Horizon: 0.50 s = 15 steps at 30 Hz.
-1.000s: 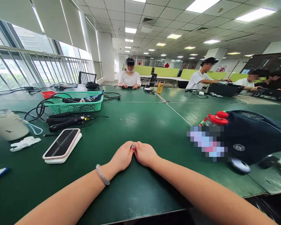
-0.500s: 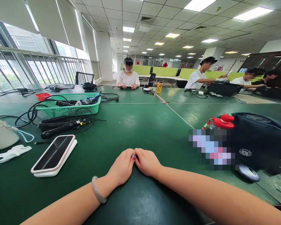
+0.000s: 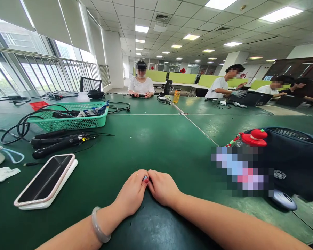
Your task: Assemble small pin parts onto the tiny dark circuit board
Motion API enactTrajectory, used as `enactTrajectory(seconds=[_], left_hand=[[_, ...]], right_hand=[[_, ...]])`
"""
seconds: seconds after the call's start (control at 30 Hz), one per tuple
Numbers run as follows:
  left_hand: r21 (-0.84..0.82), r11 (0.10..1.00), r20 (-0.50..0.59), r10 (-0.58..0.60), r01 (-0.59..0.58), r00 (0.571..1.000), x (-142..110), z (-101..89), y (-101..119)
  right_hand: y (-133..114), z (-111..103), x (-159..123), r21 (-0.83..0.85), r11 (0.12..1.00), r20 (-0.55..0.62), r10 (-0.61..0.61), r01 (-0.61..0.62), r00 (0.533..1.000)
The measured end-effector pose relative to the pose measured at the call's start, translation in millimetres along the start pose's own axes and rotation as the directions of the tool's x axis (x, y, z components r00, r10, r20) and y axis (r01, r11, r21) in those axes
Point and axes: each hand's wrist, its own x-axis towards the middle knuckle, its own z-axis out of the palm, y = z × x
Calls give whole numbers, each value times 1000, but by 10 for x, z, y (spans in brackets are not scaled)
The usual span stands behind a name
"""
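Note:
My left hand (image 3: pixel 132 191) and my right hand (image 3: pixel 165 187) meet on the green table (image 3: pixel 146 139), right in front of me. Both are closed, with fingers curled under and knuckles touching. A small bluish, shiny bit (image 3: pixel 146 177) shows by the left thumb, above a red nail; whether it is a held thing or nail decoration I cannot tell. The curled fingertips hide whatever lies between the hands. Around my left wrist is a pale bangle (image 3: pixel 100 225).
Left lie a phone (image 3: pixel 45 180) on a white slab, black cable handles (image 3: pixel 57 142) and a green basket (image 3: pixel 67 121). At right are a dark bag (image 3: pixel 289 156), a red-capped bottle (image 3: pixel 254 138) and a mouse (image 3: pixel 283 200). People sit across and far right, near an orange bottle (image 3: pixel 176 96).
My hands stay together and appear slightly lower in view. The camera has shifted a little, so the nearby objects sit farther out to the sides. At the far right a co-worker's gloved hand has lowered.

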Motion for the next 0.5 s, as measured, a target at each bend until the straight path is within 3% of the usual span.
enactTrajectory(seconds=[0.5], left_hand=[[-110, 993, 1, -49, 49, 999, 17, -56, 48]], right_hand=[[0, -14, -8, 89, 996, -10, 30, -29, 1000]])
